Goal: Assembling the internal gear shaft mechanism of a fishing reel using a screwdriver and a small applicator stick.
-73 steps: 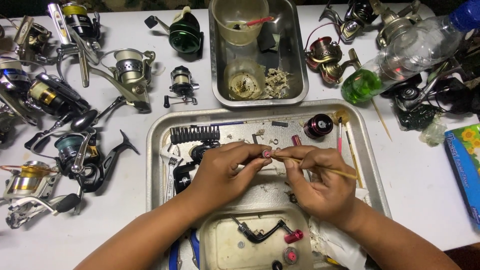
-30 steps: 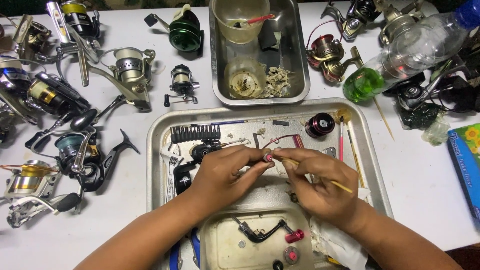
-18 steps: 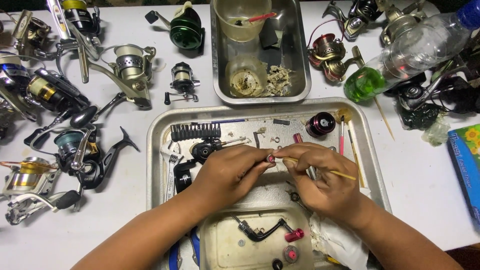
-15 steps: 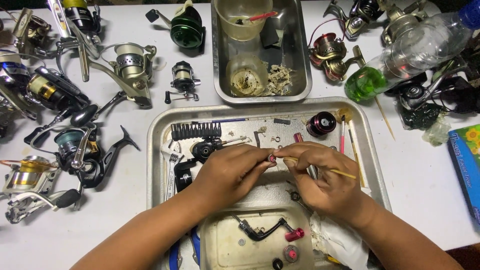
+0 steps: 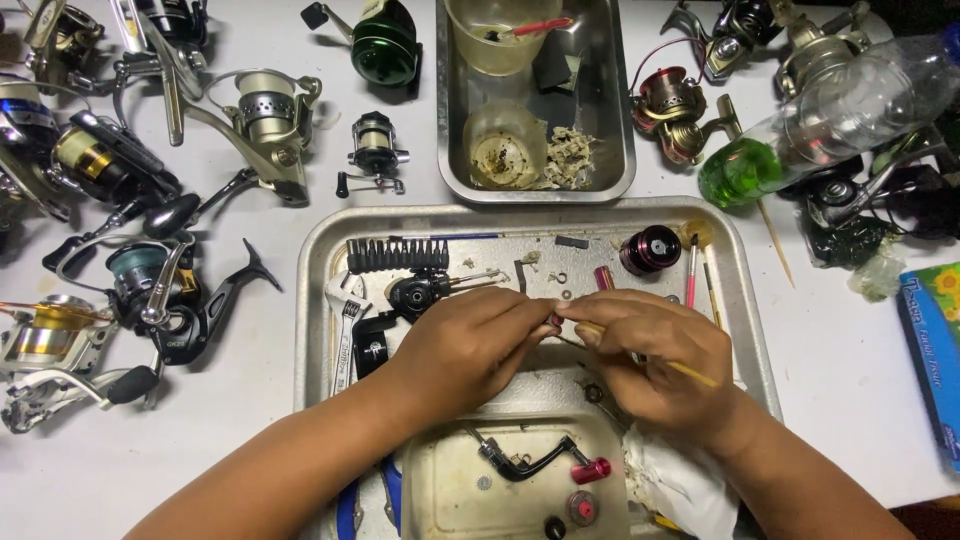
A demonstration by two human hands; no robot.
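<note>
Over the middle of the large dented steel tray (image 5: 330, 250), the two hands meet fingertip to fingertip: the left hand (image 5: 470, 340) pinches a small dark red, rounded part (image 5: 553, 320) between thumb and forefinger, while the right hand (image 5: 650, 350), closed narrowly in a pen-like grip, holds a thin wooden stick (image 5: 690, 373). The stick's long axis runs from lower right up to the left, its near end poking out past the right hand's heel and its tip touching the part, so the part lies just left of the right fingers and at the very tip of the left ones; both hands are equally close to it. Toward the tray's far edge lie a black comb-like row of bits (image 5: 397, 254), a dark red cylindrical spool (image 5: 650, 249) and a black reel body (image 5: 415, 293). Near its close edge sits a small shallow tin (image 5: 440, 480) with a black crank handle with red knob (image 5: 540, 465). Beyond the tray stands a deeper steel pan (image 5: 620, 120); left of it, many fishing reels (image 5: 150, 290) crowd the white tabletop (image 5: 850, 370)
</note>
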